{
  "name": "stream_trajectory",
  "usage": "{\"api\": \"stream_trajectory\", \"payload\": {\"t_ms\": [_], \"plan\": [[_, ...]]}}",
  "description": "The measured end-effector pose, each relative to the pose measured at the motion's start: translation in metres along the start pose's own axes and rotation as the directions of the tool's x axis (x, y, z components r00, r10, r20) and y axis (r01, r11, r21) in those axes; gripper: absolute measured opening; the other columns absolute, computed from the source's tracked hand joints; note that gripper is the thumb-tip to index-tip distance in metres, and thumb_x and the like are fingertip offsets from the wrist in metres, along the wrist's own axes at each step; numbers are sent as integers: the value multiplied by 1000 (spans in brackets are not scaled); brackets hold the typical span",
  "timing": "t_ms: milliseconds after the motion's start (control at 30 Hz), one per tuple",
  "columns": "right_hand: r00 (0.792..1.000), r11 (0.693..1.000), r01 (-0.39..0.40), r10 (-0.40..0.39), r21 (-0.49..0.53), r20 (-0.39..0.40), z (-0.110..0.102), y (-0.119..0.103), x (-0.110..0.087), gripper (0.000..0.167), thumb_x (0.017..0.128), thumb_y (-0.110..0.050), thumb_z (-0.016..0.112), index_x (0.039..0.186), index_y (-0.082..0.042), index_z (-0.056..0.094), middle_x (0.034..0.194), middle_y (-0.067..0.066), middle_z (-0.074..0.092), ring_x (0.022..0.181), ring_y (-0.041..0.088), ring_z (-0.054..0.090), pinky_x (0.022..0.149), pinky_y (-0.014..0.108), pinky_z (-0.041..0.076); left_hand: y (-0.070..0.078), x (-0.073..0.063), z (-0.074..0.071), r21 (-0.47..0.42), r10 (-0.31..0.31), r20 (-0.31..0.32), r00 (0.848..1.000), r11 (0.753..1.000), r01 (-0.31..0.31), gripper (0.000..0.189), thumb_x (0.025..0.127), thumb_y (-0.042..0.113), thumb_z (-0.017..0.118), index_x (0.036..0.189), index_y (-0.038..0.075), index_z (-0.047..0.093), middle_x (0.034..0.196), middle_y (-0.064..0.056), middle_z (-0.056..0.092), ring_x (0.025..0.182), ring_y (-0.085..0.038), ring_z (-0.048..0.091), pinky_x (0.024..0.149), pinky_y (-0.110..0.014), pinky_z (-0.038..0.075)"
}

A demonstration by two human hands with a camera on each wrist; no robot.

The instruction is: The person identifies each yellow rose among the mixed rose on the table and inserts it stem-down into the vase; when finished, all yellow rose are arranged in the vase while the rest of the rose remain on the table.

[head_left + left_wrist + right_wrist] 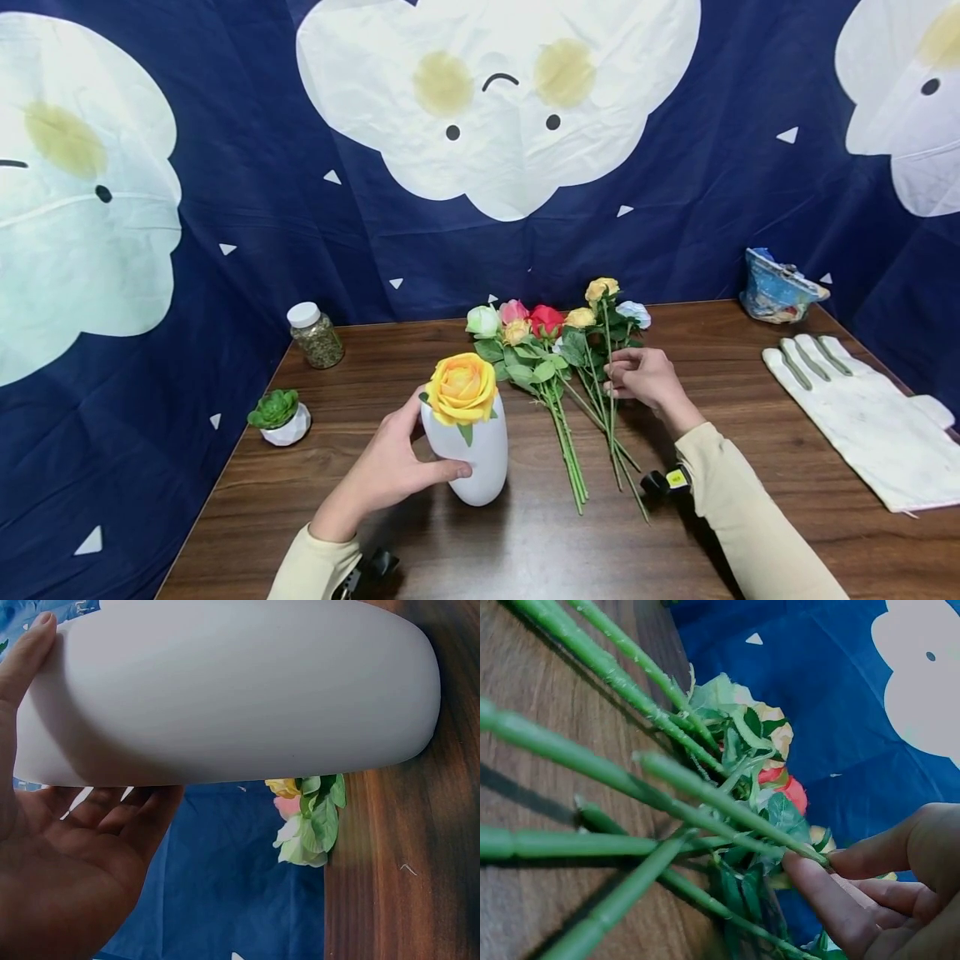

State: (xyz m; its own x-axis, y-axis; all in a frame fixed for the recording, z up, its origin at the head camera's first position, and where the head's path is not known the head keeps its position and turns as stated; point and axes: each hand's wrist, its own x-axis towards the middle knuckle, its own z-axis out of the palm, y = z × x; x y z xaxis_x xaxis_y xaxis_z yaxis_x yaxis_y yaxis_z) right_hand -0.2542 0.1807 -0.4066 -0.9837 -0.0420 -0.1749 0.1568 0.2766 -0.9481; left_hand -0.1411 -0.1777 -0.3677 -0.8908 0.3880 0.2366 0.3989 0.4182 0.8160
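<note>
"Both occupied?"
"Your left hand (401, 454) curls round the smooth white vase (486, 467), right hand (645, 379) pinches a slim green stem (720, 800), both short of the brown wooden surface's (390, 367) far edge. Apparently you're selecting; lift it untangled."

Left hand (82, 866) holds a white vase (247, 690)
Past its smooth side, yellow, pink and pale green flowers (304, 840) show along the edge of the tabletop (397, 892), a blue cloth (232, 877) behind.

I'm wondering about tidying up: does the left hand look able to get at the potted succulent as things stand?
Probably not yet: the left hand grips the white vase, though nothing visible blocks the way to the potted succulent.
</note>
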Motion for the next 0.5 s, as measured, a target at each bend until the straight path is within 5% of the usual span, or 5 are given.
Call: {"api": "stream_trajectory", "payload": {"t_ms": [500], "plan": [[994, 991, 108, -107, 77, -22, -2, -16, -10, 46, 103, 2, 54, 143, 20, 43, 131, 38, 60, 73, 8, 72, 70, 24, 62, -1, 0, 0, 1, -17, 5, 1000, 1000, 17, 84, 78, 27, 91, 148, 14, 47, 135, -2, 66, 123, -22, 63, 103, -40, 53]]}}
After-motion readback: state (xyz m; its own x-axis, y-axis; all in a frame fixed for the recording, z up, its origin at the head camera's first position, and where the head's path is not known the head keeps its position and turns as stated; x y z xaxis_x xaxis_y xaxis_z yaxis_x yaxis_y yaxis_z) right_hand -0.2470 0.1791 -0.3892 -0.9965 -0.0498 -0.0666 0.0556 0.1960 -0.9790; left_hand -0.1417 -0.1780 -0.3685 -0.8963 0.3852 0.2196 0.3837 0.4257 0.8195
